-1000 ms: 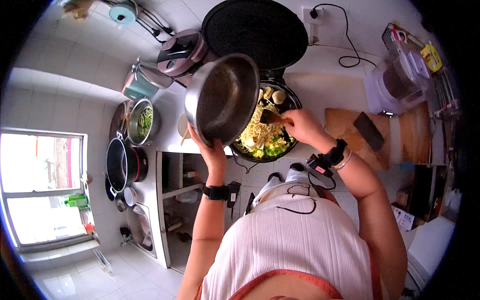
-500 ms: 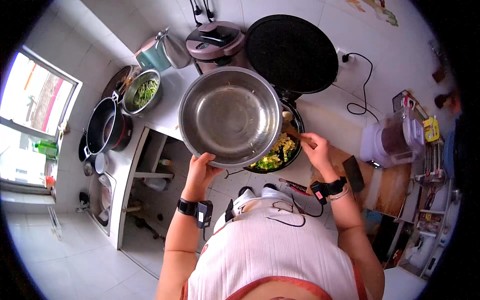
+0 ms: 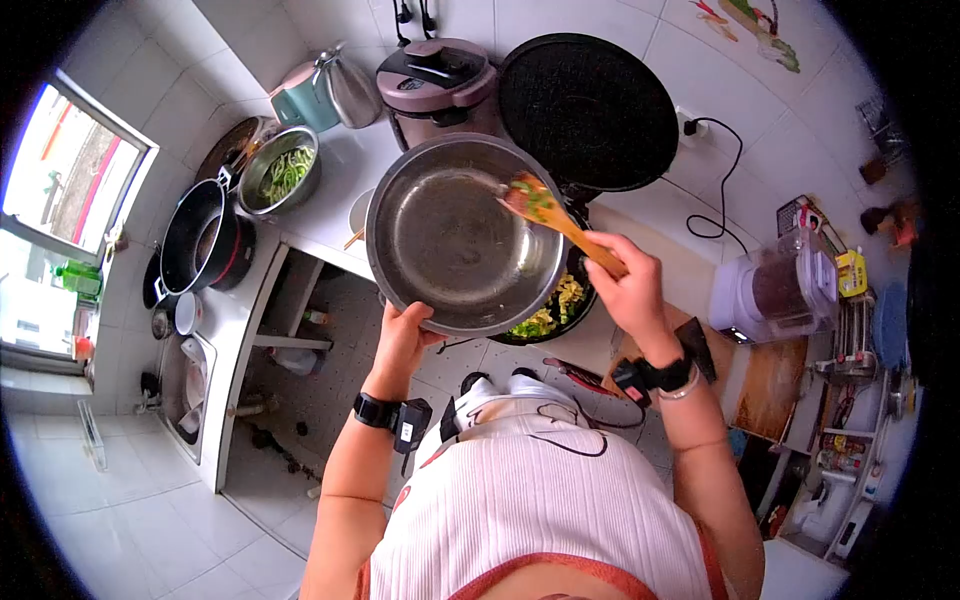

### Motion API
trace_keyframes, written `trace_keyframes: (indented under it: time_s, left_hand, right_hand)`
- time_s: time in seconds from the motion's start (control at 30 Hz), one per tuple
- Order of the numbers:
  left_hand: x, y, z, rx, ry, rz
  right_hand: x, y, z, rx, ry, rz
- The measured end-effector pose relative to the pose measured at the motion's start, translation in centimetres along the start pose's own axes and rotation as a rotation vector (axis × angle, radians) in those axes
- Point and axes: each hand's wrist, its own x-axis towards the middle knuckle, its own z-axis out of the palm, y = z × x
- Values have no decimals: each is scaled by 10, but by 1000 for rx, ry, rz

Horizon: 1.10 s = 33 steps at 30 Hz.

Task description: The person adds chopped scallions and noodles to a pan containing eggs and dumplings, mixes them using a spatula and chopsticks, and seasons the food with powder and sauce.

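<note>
A metal bowl (image 3: 450, 240) is tilted with its inside facing me, and my left hand (image 3: 402, 345) grips its lower rim. Only small bits of food cling inside it. In my right hand (image 3: 630, 290) is the handle of a wooden spatula (image 3: 565, 225), whose blade, with green scraps on it, is over the bowl's right side. Partly hidden behind the bowl is a black pan (image 3: 583, 318) holding food with yellow and green pieces (image 3: 545, 317). Its round black lid (image 3: 590, 110) stands raised behind.
Back left are a pressure cooker (image 3: 437, 85), a kettle (image 3: 348, 90) and a bowl of green vegetables (image 3: 283, 178). A black pot (image 3: 200, 240) stands at left near the sink (image 3: 188, 390). To the right are a knife (image 3: 693, 345), a cutting board (image 3: 770, 385) and a purple-white appliance (image 3: 770, 290).
The bowl has turned from a steep tilt over the pan to face me. My right hand has raised the spatula from the pan's food to the bowl.
</note>
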Motion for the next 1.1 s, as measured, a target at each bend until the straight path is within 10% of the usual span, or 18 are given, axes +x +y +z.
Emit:
trace_keyframes:
  time_s: [0.2,0.47,0.57,1.1]
  left_hand:
    - [-1,1,24,96,-40,25]
    - [9,5,19,283,17,268]
    - [38,-16,-3,666,88,745]
    - [39,2,40,983,136,981]
  right_hand:
    - [40,5,42,-297,-63,-307]
    - [22,14,28,-706,-287,-27]
    - [5,13,32,-312,-378,62]
    - [10,35,40,-338,-226,81]
